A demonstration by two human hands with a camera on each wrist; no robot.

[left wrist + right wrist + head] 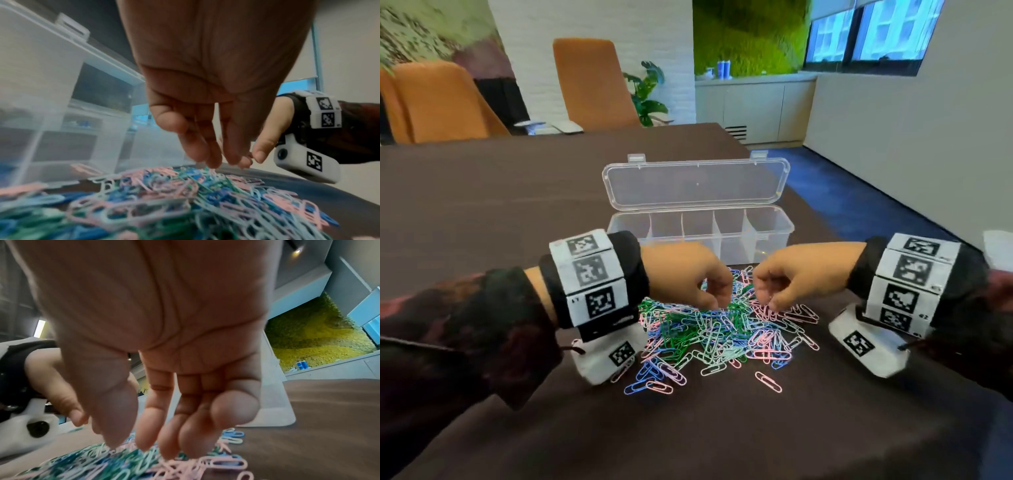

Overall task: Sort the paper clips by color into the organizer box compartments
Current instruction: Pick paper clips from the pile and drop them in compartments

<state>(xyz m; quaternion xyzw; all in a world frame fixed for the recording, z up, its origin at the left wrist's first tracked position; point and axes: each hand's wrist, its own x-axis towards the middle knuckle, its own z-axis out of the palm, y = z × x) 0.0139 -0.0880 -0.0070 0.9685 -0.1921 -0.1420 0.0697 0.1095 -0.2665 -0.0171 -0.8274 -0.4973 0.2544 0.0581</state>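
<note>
Hovering over the paper clips (726, 329), both hands (688, 277) hang loose-fingered, holding nothing.

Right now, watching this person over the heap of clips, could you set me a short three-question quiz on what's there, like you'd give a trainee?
1. True or false: the organizer box has its lid shut.
2. Where does the pile of paper clips lie? A) inside the box B) on the brown table, on the near side of the box C) on an orange chair
3. Fill in: the left hand and the right hand both reach down with their fingertips at the ____.

Key: 1 false, the lid is folded back, open. 2 B. 3 pile; neither hand clearly holds a clip.
</note>
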